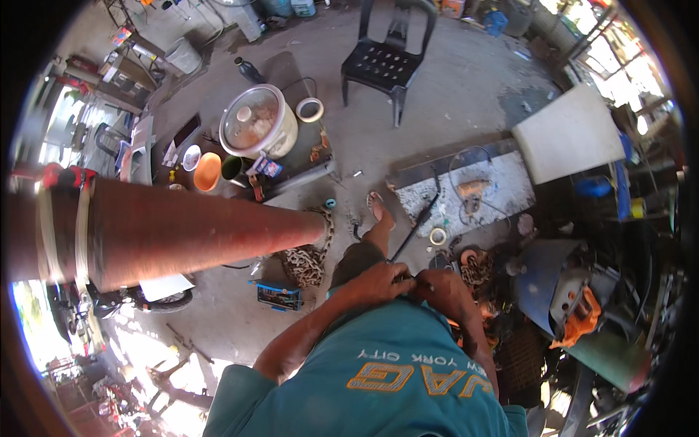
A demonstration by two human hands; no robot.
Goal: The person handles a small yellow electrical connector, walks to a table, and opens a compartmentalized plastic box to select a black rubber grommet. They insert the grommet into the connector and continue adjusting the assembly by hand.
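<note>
My left hand (386, 281) and my right hand (439, 287) are close together at my waist, just below the hem of my teal shirt (408, 364). Both have their fingers curled in. Something small and dark seems to lie between them, too hidden to name. A thin black rod (424, 215) with a thicker middle runs from beside a whitish slab up to just beyond my hands. Whether it touches them I cannot tell. Past my hands, one sandalled foot (378, 211) stands on the concrete floor.
A large rusty-red post (182, 233) crosses the left side, with a chain (304, 264) and a blue tool box (279, 296) near its foot. A lidded pot (255, 127) sits on a low table. The whitish slab (502, 186), a black chair (386, 69) and cluttered machinery (561, 291) surround me.
</note>
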